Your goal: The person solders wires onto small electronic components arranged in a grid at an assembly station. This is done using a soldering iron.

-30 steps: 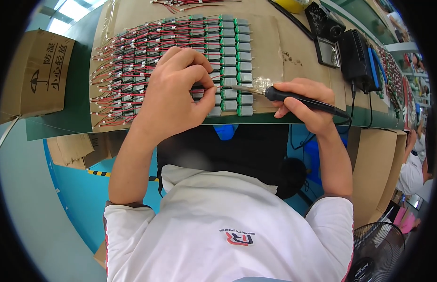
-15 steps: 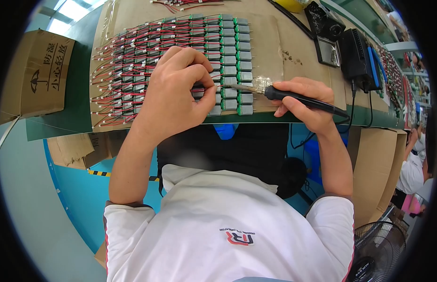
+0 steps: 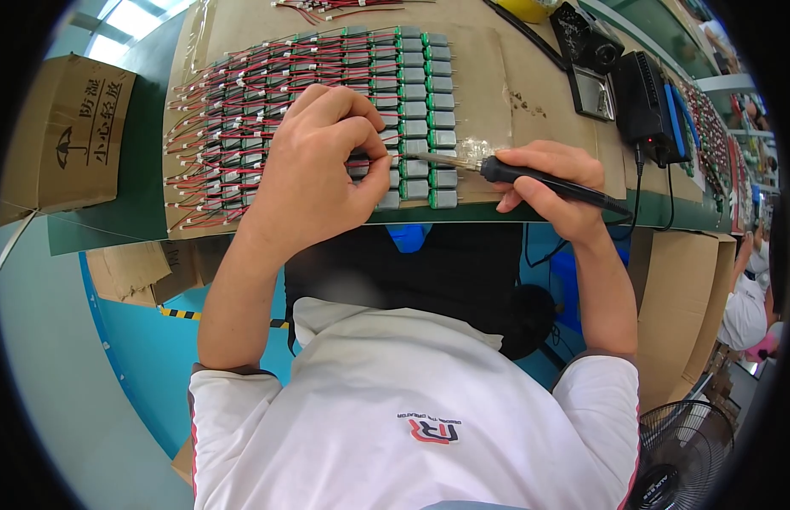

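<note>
Rows of small grey motors [image 3: 416, 102] with green ends lie side by side on a cardboard sheet, their red and black wires [image 3: 233, 127] trailing left to white connectors. Over these wires my left hand [image 3: 318, 170] is closed, thumb and forefinger pinching what looks like a thin wire at one motor's end; the fingers partly cover it. My right hand [image 3: 552, 183] grips the black handle of a soldering iron [image 3: 501, 171] like a pen. The iron's metal tip points left and reaches the motors right beside my left fingertips.
A black soldering station [image 3: 646, 106] with a cable stands right, near an iron stand [image 3: 591, 42] and its small tray. The cardboard sheet [image 3: 488, 76] carries dark specks. A carton [image 3: 72, 127] sits left; a fan [image 3: 680, 455] is at lower right. Other people work far right.
The soldering iron and my right hand have shifted very slightly to the right. A small red light now shows on the station. My left hand stays in place.
</note>
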{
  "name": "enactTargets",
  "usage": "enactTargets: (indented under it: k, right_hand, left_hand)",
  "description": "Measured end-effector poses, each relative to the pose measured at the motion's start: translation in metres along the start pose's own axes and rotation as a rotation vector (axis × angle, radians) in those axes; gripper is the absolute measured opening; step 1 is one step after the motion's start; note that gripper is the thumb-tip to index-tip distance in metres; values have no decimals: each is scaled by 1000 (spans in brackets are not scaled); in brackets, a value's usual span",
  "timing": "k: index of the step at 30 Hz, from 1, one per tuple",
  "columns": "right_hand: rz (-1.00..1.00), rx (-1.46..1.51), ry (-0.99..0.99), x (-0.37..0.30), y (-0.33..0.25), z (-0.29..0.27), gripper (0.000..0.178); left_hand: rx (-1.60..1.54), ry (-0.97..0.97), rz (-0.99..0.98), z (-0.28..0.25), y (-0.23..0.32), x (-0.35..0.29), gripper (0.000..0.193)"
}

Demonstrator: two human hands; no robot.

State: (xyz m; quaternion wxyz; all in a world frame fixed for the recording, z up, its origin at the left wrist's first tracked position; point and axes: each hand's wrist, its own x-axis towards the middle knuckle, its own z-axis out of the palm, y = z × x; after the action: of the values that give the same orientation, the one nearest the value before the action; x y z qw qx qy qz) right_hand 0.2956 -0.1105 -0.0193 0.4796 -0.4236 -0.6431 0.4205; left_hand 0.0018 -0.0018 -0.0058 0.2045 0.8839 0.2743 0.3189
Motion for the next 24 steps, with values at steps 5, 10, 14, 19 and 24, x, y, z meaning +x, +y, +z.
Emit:
enactTargets:
  k: [5, 10, 14, 19, 24]
  right_hand:
    - [22, 97, 48, -3, 1, -2, 32]
    - [-32, 113, 118, 11, -3, -2, 36]
    - [-170, -89, 134, 50, -15, -2, 36]
    - [-282, -348, 96, 127, -3, -8, 23]
    - [-569, -748, 48, 192, 43, -13, 21]
  left_hand:
    - [2, -33, -11, -2, 0, 0, 11]
    - [-22, -21, -14, -1, 1, 1, 12]
    - [-25, -9, -2, -2, 0, 0, 12]
    - [-16, -17, -10, -4, 0, 0, 12]
    - [-23, -9, -17, -5, 3, 1, 13]
